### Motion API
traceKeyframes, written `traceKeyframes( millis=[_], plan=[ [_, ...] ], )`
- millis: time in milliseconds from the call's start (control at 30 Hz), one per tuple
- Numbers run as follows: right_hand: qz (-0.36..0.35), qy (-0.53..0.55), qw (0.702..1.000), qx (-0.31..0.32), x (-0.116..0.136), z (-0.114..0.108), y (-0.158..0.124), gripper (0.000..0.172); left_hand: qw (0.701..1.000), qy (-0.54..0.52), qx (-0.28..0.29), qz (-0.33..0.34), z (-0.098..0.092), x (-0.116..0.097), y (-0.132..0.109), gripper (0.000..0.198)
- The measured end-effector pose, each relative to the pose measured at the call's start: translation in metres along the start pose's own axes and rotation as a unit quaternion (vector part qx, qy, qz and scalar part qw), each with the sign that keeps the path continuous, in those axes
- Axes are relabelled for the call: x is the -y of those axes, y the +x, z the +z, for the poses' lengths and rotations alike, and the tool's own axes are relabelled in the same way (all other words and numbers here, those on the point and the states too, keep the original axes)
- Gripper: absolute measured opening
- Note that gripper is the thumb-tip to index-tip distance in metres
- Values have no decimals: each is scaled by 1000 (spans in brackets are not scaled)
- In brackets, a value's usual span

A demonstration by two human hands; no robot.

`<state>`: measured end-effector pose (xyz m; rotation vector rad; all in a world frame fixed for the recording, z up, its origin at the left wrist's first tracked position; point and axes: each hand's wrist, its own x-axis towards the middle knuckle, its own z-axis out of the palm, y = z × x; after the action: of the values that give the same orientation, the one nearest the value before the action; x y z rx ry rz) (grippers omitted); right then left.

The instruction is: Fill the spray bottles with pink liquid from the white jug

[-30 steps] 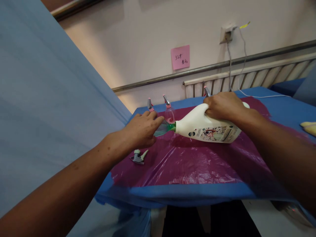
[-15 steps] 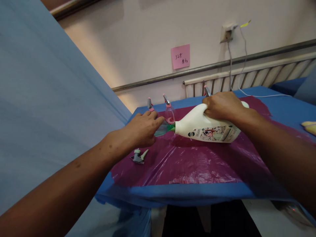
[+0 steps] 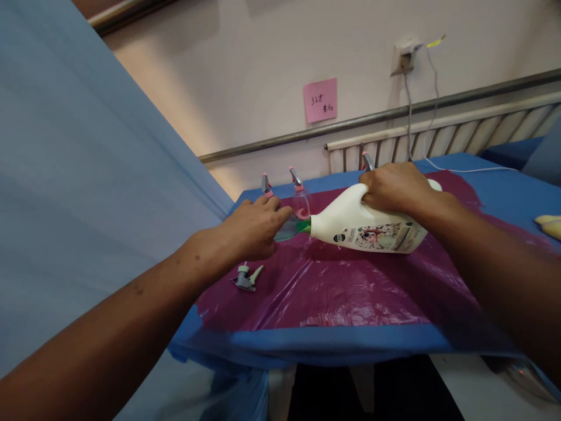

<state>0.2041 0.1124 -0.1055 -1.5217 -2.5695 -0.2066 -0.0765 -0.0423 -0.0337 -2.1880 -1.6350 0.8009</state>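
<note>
My right hand (image 3: 394, 188) grips the handle of a large cream jug (image 3: 372, 225), tilted on its side with its mouth pointing left. The mouth meets a green funnel (image 3: 303, 225) at a clear bottle (image 3: 287, 229). Around that bottle is my left hand (image 3: 256, 225), closed and covering much of it. A loose grey spray head (image 3: 246, 277) lies on the maroon plastic sheet (image 3: 350, 292) below my left hand. Behind the bottle stands a clear spray bottle (image 3: 301, 202) with a grey and pink head. Whether liquid flows is hidden.
Another spray head (image 3: 266, 185) shows behind my left hand, and one more (image 3: 368, 162) behind the jug. A blue curtain (image 3: 87, 146) hangs at the left. Yellow cloth (image 3: 550, 226) lies at the right edge; a white cable (image 3: 473, 171) crosses the back.
</note>
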Motion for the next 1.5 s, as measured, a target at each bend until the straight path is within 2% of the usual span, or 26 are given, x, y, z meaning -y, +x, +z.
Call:
traceKeyframes(
  millis=[167,933,1133,1500],
  plan=[
    [-2,-2,1000,6,-1,0,0,36,1000,3,7,-1,-4,-1,1,71],
    [-7,-1,1000,-8,-4,3,0,35,1000,8,-9,16,-9,1,5,74],
    [0,28,1000,0,-2,0,0,31,1000,1,8,8,-16,-2,6,73],
    [-7,-10,1000,0,0,-2,-1,36,999,38,3,21,-21,-2,10,72]
  ],
)
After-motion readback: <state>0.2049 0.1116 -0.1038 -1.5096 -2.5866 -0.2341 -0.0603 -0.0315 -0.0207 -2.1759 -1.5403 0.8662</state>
